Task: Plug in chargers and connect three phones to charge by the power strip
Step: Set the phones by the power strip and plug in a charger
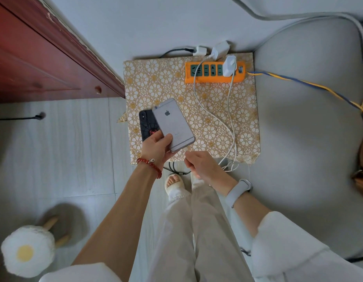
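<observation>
My left hand (pixel 156 147) grips the near end of a grey phone (pixel 173 124), held back side up above the flower-patterned table (pixel 213 123). A black phone (pixel 149 127) lies partly under it. My right hand (pixel 199 164) pinches the plug end of a white cable (pixel 230 129) just below the grey phone's bottom edge. An orange power strip (pixel 215 73) lies at the table's far side with one white charger (pixel 229 66) plugged in. Two more white chargers (pixel 219 50) (pixel 200 50) lie behind the strip. A third phone is not visible.
A dark red wooden cabinet (pixel 44 58) stands to the left. A grey cushioned seat (pixel 309 119) fills the right, with a blue-yellow cord (pixel 309 83) running from the strip. A fluffy egg-shaped stool (pixel 28 251) stands at bottom left. Black cables lie on the floor by my feet.
</observation>
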Demonstrator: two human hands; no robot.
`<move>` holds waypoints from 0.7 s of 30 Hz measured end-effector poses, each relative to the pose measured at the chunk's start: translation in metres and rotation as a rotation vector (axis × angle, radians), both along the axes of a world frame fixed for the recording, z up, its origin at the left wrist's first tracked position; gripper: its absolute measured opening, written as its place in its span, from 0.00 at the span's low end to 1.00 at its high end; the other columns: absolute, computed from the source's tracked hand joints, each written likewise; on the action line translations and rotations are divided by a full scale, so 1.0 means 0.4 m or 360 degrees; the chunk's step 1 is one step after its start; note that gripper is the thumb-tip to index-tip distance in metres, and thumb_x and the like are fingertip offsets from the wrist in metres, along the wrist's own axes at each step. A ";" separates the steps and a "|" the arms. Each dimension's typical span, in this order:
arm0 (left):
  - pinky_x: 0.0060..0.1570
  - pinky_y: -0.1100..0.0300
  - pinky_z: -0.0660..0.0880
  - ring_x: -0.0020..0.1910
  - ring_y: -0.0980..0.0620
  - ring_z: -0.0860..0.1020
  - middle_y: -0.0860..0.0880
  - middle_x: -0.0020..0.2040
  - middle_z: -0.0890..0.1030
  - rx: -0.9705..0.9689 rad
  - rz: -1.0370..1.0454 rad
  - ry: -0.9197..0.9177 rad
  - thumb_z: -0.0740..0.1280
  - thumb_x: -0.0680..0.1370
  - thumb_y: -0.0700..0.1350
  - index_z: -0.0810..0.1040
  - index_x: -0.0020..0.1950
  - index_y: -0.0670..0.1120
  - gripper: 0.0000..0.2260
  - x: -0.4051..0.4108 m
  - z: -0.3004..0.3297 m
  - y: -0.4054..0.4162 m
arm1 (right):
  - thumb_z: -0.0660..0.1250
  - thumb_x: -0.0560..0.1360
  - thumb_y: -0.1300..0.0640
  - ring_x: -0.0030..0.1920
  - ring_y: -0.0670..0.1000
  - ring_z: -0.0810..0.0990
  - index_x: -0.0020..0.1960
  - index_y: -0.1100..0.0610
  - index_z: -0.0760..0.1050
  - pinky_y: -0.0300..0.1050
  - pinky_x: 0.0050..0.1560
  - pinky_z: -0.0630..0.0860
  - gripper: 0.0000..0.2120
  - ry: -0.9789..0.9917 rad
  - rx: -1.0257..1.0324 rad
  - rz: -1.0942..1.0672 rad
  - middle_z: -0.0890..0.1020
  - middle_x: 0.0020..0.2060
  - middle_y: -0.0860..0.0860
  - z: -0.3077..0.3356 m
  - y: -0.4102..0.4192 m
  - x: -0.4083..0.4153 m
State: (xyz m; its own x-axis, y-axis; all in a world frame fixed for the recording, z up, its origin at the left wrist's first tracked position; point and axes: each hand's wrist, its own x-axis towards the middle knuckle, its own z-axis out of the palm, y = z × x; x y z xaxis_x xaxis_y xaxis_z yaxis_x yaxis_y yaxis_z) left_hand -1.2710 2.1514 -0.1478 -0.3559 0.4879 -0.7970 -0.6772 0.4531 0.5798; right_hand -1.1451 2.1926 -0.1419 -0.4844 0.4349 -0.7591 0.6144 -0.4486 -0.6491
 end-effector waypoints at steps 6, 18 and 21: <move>0.35 0.64 0.80 0.41 0.51 0.79 0.47 0.43 0.79 -0.0063 -0.0052 0.0019 0.61 0.76 0.35 0.75 0.51 0.43 0.07 0.024 -0.024 0.000 | 0.54 0.77 0.60 0.18 0.41 0.62 0.23 0.53 0.63 0.31 0.22 0.59 0.23 -0.0056 0.0062 -0.0045 0.65 0.13 0.44 -0.027 -0.020 0.021; 0.34 0.62 0.78 0.36 0.54 0.77 0.48 0.40 0.78 -0.0442 -0.0296 0.0240 0.60 0.75 0.37 0.73 0.60 0.43 0.14 0.099 -0.170 0.067 | 0.53 0.79 0.57 0.47 0.50 0.76 0.55 0.58 0.73 0.44 0.48 0.73 0.12 -0.0457 0.0683 0.0267 0.78 0.48 0.52 -0.097 0.134 0.120; 0.33 0.64 0.72 0.34 0.55 0.74 0.50 0.36 0.77 -0.0600 -0.0512 0.0562 0.61 0.73 0.38 0.74 0.59 0.42 0.14 0.129 -0.199 0.083 | 0.54 0.78 0.59 0.49 0.52 0.76 0.58 0.60 0.71 0.44 0.47 0.74 0.12 -0.0465 0.0932 0.0077 0.75 0.53 0.54 -0.105 0.205 0.132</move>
